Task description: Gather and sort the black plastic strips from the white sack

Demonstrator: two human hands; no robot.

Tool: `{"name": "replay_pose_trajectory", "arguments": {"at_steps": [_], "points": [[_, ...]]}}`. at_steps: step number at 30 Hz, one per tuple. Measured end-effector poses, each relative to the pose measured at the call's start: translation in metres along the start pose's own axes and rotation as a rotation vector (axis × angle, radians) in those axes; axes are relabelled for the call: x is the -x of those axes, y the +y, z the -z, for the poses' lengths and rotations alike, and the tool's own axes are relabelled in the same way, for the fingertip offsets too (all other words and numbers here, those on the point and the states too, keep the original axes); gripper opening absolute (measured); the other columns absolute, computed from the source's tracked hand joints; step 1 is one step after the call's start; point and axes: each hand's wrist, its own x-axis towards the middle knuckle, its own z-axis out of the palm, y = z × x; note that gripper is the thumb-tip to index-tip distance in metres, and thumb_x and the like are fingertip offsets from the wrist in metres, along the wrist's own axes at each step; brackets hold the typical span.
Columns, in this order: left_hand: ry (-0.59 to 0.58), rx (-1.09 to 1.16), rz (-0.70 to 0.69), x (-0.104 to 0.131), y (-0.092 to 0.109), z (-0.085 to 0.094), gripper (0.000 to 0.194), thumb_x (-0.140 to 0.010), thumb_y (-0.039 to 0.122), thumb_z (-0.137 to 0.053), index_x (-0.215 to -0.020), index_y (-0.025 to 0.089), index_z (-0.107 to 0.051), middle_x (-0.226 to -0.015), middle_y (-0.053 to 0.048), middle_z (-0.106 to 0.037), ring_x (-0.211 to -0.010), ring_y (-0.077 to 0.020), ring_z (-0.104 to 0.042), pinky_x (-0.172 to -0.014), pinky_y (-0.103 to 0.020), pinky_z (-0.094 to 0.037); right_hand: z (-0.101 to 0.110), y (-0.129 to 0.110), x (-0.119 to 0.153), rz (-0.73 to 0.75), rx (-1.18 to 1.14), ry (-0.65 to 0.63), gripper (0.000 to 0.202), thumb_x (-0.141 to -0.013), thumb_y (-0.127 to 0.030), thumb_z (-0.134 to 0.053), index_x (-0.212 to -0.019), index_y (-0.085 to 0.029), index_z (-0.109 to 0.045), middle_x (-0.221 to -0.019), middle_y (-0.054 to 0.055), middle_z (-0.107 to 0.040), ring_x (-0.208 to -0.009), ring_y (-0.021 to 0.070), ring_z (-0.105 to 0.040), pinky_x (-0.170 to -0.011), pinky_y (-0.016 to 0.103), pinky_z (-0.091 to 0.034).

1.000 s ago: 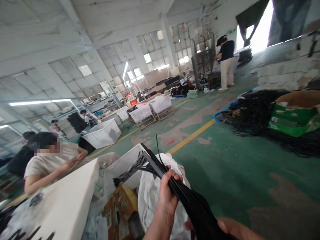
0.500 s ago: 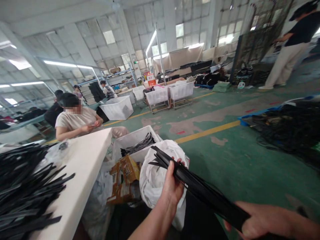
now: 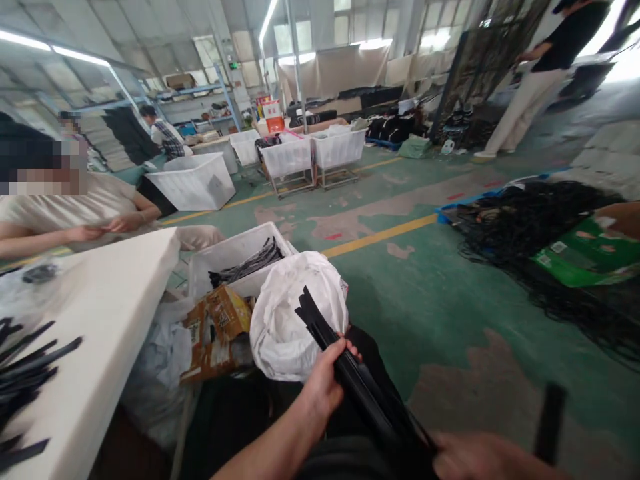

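Well to the right of the right edge of the bench [image 3: 115, 293], the left forearm [image 3: 273, 440] slants forward and rightward. The left hand [image 3: 329, 375] is closed, its thumb [image 3: 334, 349] laid over the top and its fingers [image 3: 354, 349] curled around the far side. Nearer the body and further right, the right hand [image 3: 466, 456] is blurred, leaving its exact curl unclear.

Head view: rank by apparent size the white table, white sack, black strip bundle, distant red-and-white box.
1. White table, though cut off by the frame
2. White sack and black strip bundle: too alike to rank, round versus long
3. Red-and-white box, clearly smallest
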Motion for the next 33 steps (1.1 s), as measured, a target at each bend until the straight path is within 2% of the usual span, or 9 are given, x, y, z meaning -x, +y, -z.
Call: {"name": "replay_pose_trajectory", "arguments": {"at_steps": [3, 7, 9, 12, 16, 20, 25, 30, 33], "points": [[0.012, -0.234, 0.006, 0.006, 0.005, 0.024, 0.033, -0.066, 0.029, -0.082, -0.089, 0.016, -0.062, -0.072, -0.003, -0.065, -0.059, -0.0151, -0.062, -0.055, -0.025, -0.05, -0.001, -0.009, -0.082, 0.129, -0.193, -0.038, 0.068, -0.065, -0.074, -0.067, -0.101, -0.017, -0.063, -0.104, 0.015, -0.067, -0.087, 0.0275, -0.069, -0.07, 0.039, -0.057], [0.087, -0.567, -0.235, 0.003, 0.024, 0.04, 0.04, -0.064, 0.035, -0.083, -0.095, 0.016, -0.066, -0.078, -0.005, -0.067, -0.063, -0.0156, -0.06, -0.056, -0.025, -0.046, -0.001, -0.032, -0.155, 0.008, -0.224, -0.15, 0.06, -0.062, -0.058, -0.073, -0.096, -0.01, -0.064, -0.099, 0.019, -0.069, -0.064, 0.0187, -0.067, -0.056, 0.028, -0.056], [0.119, -0.637, -0.311, -0.002, 0.035, 0.046, 0.045, -0.062, 0.035, -0.084, -0.098, 0.014, -0.067, -0.085, -0.007, -0.069, -0.077, -0.0183, -0.062, -0.067, -0.026, -0.048, -0.003, -0.036, -0.17, -0.046, -0.163, -0.054, 0.045, -0.061, -0.045, -0.07, -0.089, -0.01, -0.066, -0.082, 0.013, -0.072, -0.049, 0.014, -0.061, -0.046, 0.023, -0.051], [0.104, -0.652, -0.225, -0.004, 0.045, 0.054, 0.047, -0.068, 0.047, -0.078, -0.099, 0.013, -0.067, -0.081, -0.007, -0.068, -0.072, -0.0185, -0.062, -0.062, -0.027, -0.046, -0.007, -0.033, -0.175, -0.004, -0.116, 0.147, 0.037, -0.061, -0.039, -0.065, -0.085, -0.011, -0.066, -0.062, 0.005, -0.068, -0.038, 0.0115, -0.053, -0.037, 0.019, -0.044], [0.047, -0.587, -0.122, 0.002, 0.046, 0.061, 0.051, -0.079, 0.062, -0.059, -0.093, 0.013, -0.068, -0.069, -0.006, -0.064, -0.057, -0.0168, -0.057, -0.052, -0.026, -0.041, -0.006, -0.03, -0.166, 0.102, -0.126, 0.26, 0.045, -0.07, -0.049, -0.064, -0.093, -0.009, -0.067, -0.063, 0.007, -0.069, -0.037, 0.0109, -0.052, -0.035, 0.018, -0.038], [-0.014, -0.504, -0.163, 0.003, 0.044, 0.063, 0.041, -0.079, 0.054, -0.065, -0.085, 0.014, -0.069, -0.079, -0.009, -0.067, -0.07, -0.0189, -0.062, -0.062, -0.027, -0.045, 0.0, -0.032, -0.158, 0.184, -0.081, 0.329, 0.052, -0.076, -0.055, -0.064, -0.095, -0.007, -0.067, -0.063, 0.008, -0.068, -0.037, 0.0107, -0.052, -0.036, 0.018, -0.034], [0.084, -0.508, -0.196, -0.008, 0.038, 0.067, 0.024, -0.069, 0.032, -0.079, -0.077, 0.014, -0.067, -0.066, -0.002, -0.062, -0.052, -0.0093, -0.049, -0.053, -0.023, -0.038, -0.002, -0.032, -0.152, 0.151, -0.122, 0.368, 0.056, -0.073, -0.06, -0.067, -0.097, -0.009, -0.064, -0.068, 0.011, -0.07, -0.041, 0.0129, -0.056, -0.039, 0.02, -0.039], [0.087, -0.435, -0.091, -0.018, 0.018, 0.076, 0.033, -0.067, 0.041, -0.078, -0.079, 0.017, -0.058, -0.054, 0.002, -0.056, -0.04, -0.0097, -0.045, -0.046, -0.024, -0.036, -0.002, -0.028, -0.142, 0.101, -0.172, 0.505, 0.05, -0.071, -0.057, -0.068, -0.087, -0.01, -0.068, -0.08, 0.012, -0.071, -0.061, 0.018, -0.065, -0.053, 0.025, -0.049], [0.062, -0.44, -0.048, -0.026, 0.011, 0.08, 0.038, -0.068, 0.046, -0.077, -0.083, 0.017, -0.057, -0.055, 0.002, -0.057, -0.042, -0.0104, -0.047, -0.048, -0.024, -0.037, 0.001, -0.025, -0.135, 0.107, -0.129, 0.583, 0.045, -0.069, -0.056, -0.069, -0.075, -0.011, -0.068, -0.069, 0.009, -0.068, -0.057, 0.017, -0.061, -0.054, 0.026, -0.047]]}}
